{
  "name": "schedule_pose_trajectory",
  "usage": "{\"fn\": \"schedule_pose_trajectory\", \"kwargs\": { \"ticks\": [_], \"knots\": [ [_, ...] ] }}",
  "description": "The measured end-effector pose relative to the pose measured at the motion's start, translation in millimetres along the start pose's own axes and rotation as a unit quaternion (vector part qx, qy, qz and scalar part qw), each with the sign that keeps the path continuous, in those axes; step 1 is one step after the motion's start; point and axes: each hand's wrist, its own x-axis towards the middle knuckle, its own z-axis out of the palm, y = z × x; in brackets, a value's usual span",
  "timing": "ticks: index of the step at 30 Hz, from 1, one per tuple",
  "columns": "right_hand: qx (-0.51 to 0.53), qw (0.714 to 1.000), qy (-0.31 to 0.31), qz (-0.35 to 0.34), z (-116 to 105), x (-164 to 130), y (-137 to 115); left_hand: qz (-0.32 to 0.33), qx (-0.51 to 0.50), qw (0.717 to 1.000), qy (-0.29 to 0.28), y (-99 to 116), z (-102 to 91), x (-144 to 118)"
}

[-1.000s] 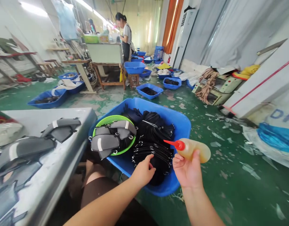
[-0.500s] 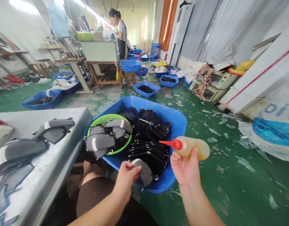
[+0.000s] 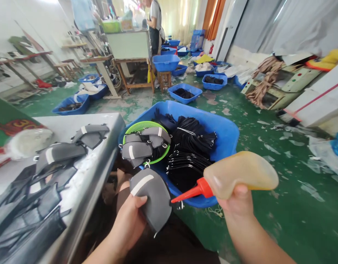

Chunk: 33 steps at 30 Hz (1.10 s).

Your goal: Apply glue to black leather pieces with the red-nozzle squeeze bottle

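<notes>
A curved grey padded piece [image 3: 155, 201] with a white strip and small metal rings is pinched in my left hand [image 3: 132, 220], thumb on its face. My right hand [image 3: 237, 201] is wrapped round a squeeze bottle [image 3: 240, 172] of yellowish liquid. The bottle lies nearly level, and its red nozzle [image 3: 189, 192] points left with the tip at the right edge of the grey piece; whether they touch I cannot tell. Behind them a big blue tub [image 3: 224, 128] holds bundled black straps [image 3: 191, 161] and a green basket [image 3: 130, 128] with similar grey pieces [image 3: 137, 148].
On the left, a metal-edged table [image 3: 114, 123] carries more grey pieces [image 3: 61, 154] and a plastic-wrapped bundle [image 3: 31, 143]. Further back are blue tubs [image 3: 185, 93], a wooden stool [image 3: 165, 79] and a standing person [image 3: 155, 27]. Scraps litter the green floor [image 3: 290, 183].
My left hand has lifted the grey piece toward me, its face now turned up. The bottle has come closer, its nozzle tip now at that piece. The view has shifted left and down.
</notes>
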Motion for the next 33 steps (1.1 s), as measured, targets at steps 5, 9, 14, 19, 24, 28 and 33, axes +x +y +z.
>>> {"fn": "schedule_pose_trajectory", "kwargs": {
  "ticks": [5, 9, 14, 19, 24, 28, 33],
  "knots": [
    [-0.075, 0.992, -0.077, -0.06, -12.3, -10.4, 5.2, 0.052, -0.027, 0.998, 0.005, 4.5, -7.2, -4.9],
    [-0.103, 0.99, -0.079, -0.058, -16.8, -12.6, 8.7, 0.053, -0.049, 0.997, 0.013, 6.8, -8.0, -7.0],
    [-0.105, 0.991, -0.066, -0.045, -16.6, -13.3, 10.0, 0.028, -0.066, 0.997, 0.012, 9.6, -8.6, -8.4],
    [-0.103, 0.991, -0.064, -0.063, -13.5, -11.2, 9.3, 0.019, -0.074, 0.997, 0.006, 10.1, -9.6, -9.2],
    [-0.099, 0.989, -0.069, -0.09, -0.7, -11.0, 5.8, 0.006, -0.082, 0.997, 0.001, 11.2, -9.6, -7.8],
    [-0.085, 0.99, -0.052, -0.098, 12.4, -11.2, 3.4, 0.006, -0.077, 0.997, -0.016, 10.0, -11.5, -6.4],
    [-0.095, 0.988, -0.058, -0.104, 6.8, -9.0, 11.3, 0.007, -0.067, 0.997, -0.023, 7.3, -12.7, -6.1]
  ]
}}
